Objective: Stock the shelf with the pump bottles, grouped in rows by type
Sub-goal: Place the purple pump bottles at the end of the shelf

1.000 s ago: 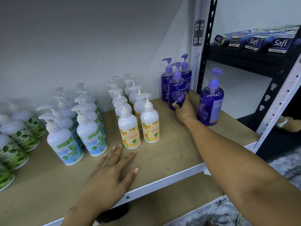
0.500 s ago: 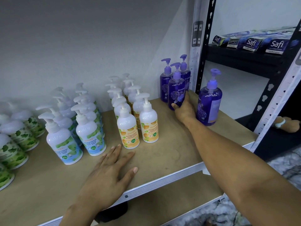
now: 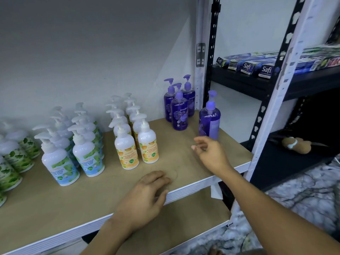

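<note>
Three purple pump bottles [image 3: 179,115] stand grouped at the back right of the brown shelf [image 3: 55,205]. A fourth purple bottle [image 3: 209,120] stands apart to their right, near the shelf's edge. My right hand [image 3: 209,153] hovers just in front of that fourth bottle, fingers apart, holding nothing. My left hand [image 3: 145,197] rests palm down on the shelf's front edge, fingers loosely curled over the white lip. Orange-label white bottles [image 3: 137,144] form two rows mid-shelf. Blue-green label bottles [image 3: 73,153] form rows to their left, and green-leaf bottles [image 3: 12,155] stand at far left.
A white perforated upright [image 3: 199,57] bounds the shelf at the right rear. Beyond it a black rack [image 3: 257,85] carries boxed Safi products [image 3: 248,67]. A lower brown shelf [image 3: 184,218] sits under the front edge. A small brown toy [image 3: 296,146] lies at right.
My right hand has let go of the front purple bottle in the group and pulled back toward the shelf's front. My left hand has slid back to the shelf's front edge.
</note>
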Action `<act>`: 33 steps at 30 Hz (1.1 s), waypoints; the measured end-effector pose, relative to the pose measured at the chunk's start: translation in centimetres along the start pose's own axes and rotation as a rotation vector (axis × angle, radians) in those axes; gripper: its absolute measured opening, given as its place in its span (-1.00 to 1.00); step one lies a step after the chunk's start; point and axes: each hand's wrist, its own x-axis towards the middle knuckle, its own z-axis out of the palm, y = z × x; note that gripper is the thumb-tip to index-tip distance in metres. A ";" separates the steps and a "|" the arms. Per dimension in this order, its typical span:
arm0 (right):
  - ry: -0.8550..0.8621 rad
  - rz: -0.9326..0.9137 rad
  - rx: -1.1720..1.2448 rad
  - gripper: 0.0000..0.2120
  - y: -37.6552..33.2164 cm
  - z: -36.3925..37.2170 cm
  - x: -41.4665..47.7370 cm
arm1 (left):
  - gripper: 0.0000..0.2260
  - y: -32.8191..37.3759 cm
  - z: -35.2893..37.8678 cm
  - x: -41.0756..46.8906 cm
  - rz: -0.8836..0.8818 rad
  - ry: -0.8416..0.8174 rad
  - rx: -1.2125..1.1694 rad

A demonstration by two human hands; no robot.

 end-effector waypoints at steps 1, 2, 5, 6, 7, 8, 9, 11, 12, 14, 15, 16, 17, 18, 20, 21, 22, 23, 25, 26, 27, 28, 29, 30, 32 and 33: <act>0.037 0.023 0.017 -0.71 0.5 -1.0 -0.4 | -0.55 0.3 0.4 0.8 0.011 -0.047 -0.008; 0.084 0.050 0.036 -0.73 0.8 -1.9 -0.7 | -0.55 0.6 0.7 1.8 0.025 -0.084 -0.015; 0.232 0.123 0.088 -0.68 1.5 -4.0 -0.9 | -0.61 1.0 1.7 5.3 0.023 -0.150 -0.042; 0.259 0.139 0.089 -0.63 1.5 -4.4 -0.7 | -0.60 1.0 1.9 6.5 0.007 -0.169 -0.050; 0.273 0.150 0.090 -0.56 1.4 -4.4 -0.4 | -0.59 1.0 2.1 7.6 -0.007 -0.185 -0.045; 0.277 0.150 0.099 -0.48 1.3 -4.3 -0.1 | -0.57 1.0 2.4 8.6 -0.018 -0.199 -0.024; 0.277 0.141 0.114 -0.41 1.2 -4.0 0.4 | -0.55 1.1 2.7 9.5 -0.026 -0.212 0.012; 0.282 0.096 0.109 -0.29 0.9 -2.8 1.3 | -0.52 1.2 3.3 10.5 -0.037 -0.235 0.094; 0.304 0.075 0.077 -0.23 0.8 -2.0 1.8 | -0.51 1.3 3.6 10.7 -0.042 -0.237 0.116; 0.373 0.064 -0.001 -0.10 0.6 -0.8 2.8 | -0.52 1.2 4.0 10.7 -0.051 -0.223 0.123; 0.406 0.068 -0.035 -0.05 0.5 -0.3 3.2 | -0.52 1.1 4.0 10.7 -0.057 -0.213 0.122; 0.425 0.072 -0.064 -0.02 0.5 0.1 3.6 | -0.51 1.0 4.1 10.7 -0.062 -0.202 0.126; 0.434 0.070 -0.087 0.00 0.6 0.4 4.0 | -0.51 0.9 4.1 10.7 -0.068 -0.192 0.131; 0.438 0.067 -0.101 0.01 0.8 0.6 4.3 | -0.51 0.8 4.2 10.7 -0.073 -0.184 0.135; 0.433 0.055 -0.114 -0.02 1.4 0.5 4.9 | -0.50 0.9 4.3 10.7 -0.088 -0.170 0.139; 0.424 0.048 -0.113 -0.06 1.8 0.3 5.1 | -0.49 0.9 4.3 10.7 -0.097 -0.164 0.142; 0.407 0.042 -0.106 -0.09 2.1 0.0 5.2 | -0.48 1.0 4.3 10.7 -0.106 -0.162 0.147; 0.385 0.037 -0.089 -0.12 2.4 -0.3 5.3 | -0.48 1.0 4.3 10.6 -0.113 -0.161 0.154; 0.326 0.028 -0.038 -0.15 3.0 -0.9 5.4 | -0.47 1.2 4.2 10.5 -0.120 -0.162 0.167; 0.296 0.020 -0.003 -0.18 3.3 -1.3 5.5 | -0.47 1.3 4.2 10.5 -0.120 -0.162 0.173; 0.264 0.014 0.043 -0.22 3.5 -1.7 5.5 | -0.47 1.4 4.2 10.4 -0.120 -0.162 0.180; 0.230 0.016 0.093 -0.27 3.7 -2.2 5.5 | -0.47 1.4 4.1 10.4 -0.122 -0.163 0.186; 0.192 0.024 0.141 -0.31 4.0 -2.7 5.5 | -0.47 1.5 4.1 10.3 -0.124 -0.165 0.192; 0.148 0.038 0.182 -0.34 4.2 -3.3 5.5 | -0.47 1.5 4.1 10.3 -0.126 -0.168 0.196; 0.057 0.066 0.258 -0.36 4.5 -4.1 5.5 | -0.47 1.6 4.0 10.3 -0.129 -0.174 0.201; 0.026 0.074 0.281 -0.37 4.7 -4.3 5.6 | -0.47 1.7 4.0 10.3 -0.130 -0.175 0.202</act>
